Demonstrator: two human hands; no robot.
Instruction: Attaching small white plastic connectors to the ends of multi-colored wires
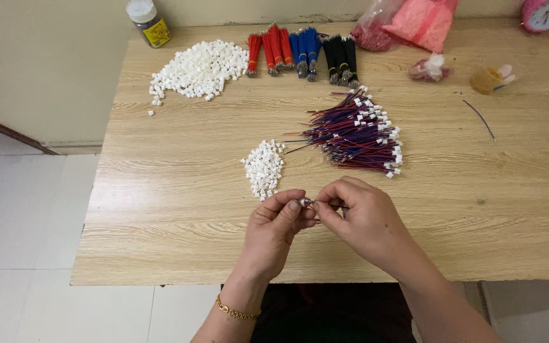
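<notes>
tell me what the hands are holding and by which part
Both hands pinch one tiny white connector between them: left hand by thumb and forefinger tips on its left end, right hand fingers at its right end. Any wire there is hidden by the fingers.

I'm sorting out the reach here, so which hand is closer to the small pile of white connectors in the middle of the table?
Left. The left hand sits just below the small pile of white connectors, its fingers nearly at the pile's lower edge. The right hand lies further off, below and to the right.
</notes>
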